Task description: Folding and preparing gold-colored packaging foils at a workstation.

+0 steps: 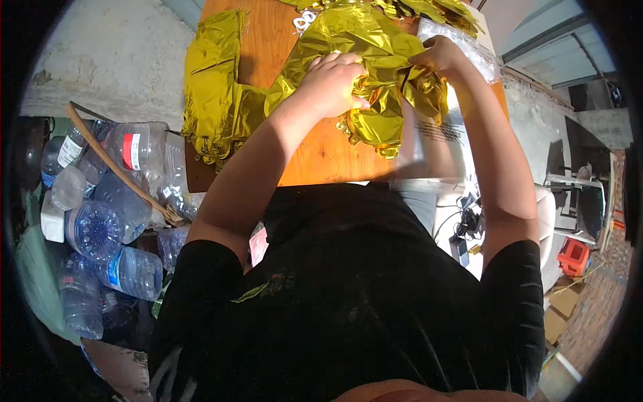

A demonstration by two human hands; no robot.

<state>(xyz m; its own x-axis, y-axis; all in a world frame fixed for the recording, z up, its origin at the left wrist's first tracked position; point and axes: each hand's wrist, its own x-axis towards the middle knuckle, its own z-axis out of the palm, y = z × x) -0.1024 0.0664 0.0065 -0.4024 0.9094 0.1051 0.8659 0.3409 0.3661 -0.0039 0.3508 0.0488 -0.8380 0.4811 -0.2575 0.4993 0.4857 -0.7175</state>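
Flat, uninflated gold foil balloons [214, 74] are spread over the wooden table. With fingers curled into the crumpled foil, my left hand [329, 86] grips a gold foil balloon [375, 124] near the middle of the table. My right hand [441, 56] pinches a bunched, folded part of the foil to the right; its fingertips are partly hidden by the foil. Whether both hands hold one and the same balloon, I cannot tell. Beneath my right forearm lies a clear plastic bag [429, 151] with print on it.
More gold foil [442, 12] and a white ribbon coil [305, 22] lie at the table's far side. Clear plastic packaging [479, 60] sits at the right edge. Empty plastic bottles [100, 228] are heaped to the left below the table [328, 161]. A red stool [573, 257] stands far right.
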